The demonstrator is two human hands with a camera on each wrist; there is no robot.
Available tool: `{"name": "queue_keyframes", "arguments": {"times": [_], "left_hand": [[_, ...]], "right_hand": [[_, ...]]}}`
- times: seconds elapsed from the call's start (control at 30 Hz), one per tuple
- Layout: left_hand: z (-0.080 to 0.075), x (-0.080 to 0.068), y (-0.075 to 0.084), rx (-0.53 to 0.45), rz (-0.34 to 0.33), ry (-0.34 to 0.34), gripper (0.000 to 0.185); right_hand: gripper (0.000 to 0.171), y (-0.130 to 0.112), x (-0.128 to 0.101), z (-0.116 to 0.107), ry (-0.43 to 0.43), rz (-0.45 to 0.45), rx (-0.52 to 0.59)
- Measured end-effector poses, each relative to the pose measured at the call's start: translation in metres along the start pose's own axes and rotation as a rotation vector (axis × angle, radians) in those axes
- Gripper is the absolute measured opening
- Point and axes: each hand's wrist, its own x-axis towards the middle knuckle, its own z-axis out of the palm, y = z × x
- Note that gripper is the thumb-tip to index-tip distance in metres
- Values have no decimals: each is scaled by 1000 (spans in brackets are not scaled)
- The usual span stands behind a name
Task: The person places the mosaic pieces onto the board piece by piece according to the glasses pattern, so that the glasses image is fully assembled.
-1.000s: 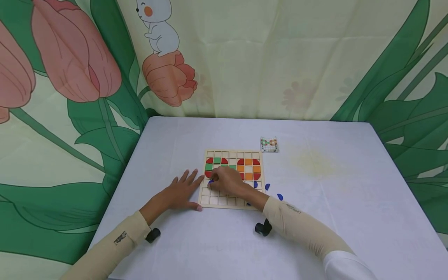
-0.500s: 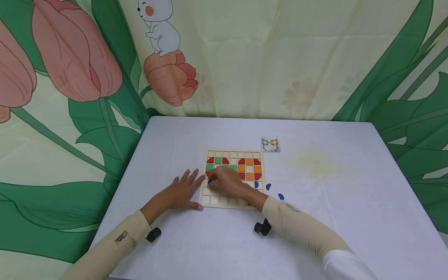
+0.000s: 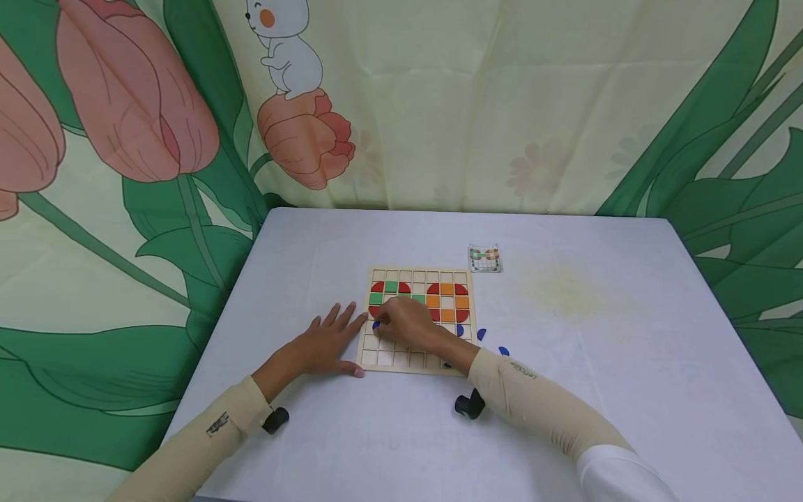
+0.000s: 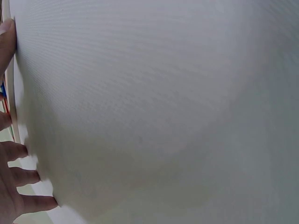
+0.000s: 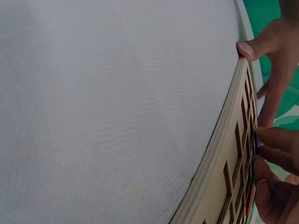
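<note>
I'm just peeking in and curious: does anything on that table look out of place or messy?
Only slightly. A few loose blue pieces lie on the table just off the wooden grid board, outside its cells. The faint yellowish stain on the cloth also stands out. Nothing looks damaged.

blue piece (image 3: pixel 377 325) on wooden grid board (image 3: pixel 401 360)

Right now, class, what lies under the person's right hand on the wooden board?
A blue piece peeks out at the right hand fingertips, on the wooden board. The grid cells beneath the palm are covered, so their contents cannot be seen.
</note>
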Motion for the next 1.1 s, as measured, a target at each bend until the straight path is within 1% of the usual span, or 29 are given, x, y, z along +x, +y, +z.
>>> {"name": "queue_keyframes", "arguments": {"times": [0.2,0.33,0.4,0.5,0.6,0.67,0.77,0.9,1.03,1.1], "left_hand": [[2,0,0,3,1,8,113],[2,0,1,2,-1,11,113],[1,0,2,0,-2,14,112],[2,0,3,8,-4,19,113],[4,1,2,17,-6,29,113],[5,1,2,28,-6,31,113],[6,2,2,37,-8,29,113],[6,3,2,39,-6,29,114],[7,4,2,40,-11,30,114],[8,5,2,39,-15,31,115]], "right_hand": [[25,-1,-2,-3,-23,13,14],[28,6,-7,-11,-58,7,88],[29,13,-11,-17,-61,-4,135],[28,29,-21,-30,-43,-20,199],[27,48,-36,-46,-8,-34,235],[27,62,-48,-57,10,-23,234],[29,81,-68,-70,31,16,219],[29,103,-97,-82,24,104,168],[29,120,-123,-86,17,187,123],[28,125,-133,-87,31,220,105]]}}
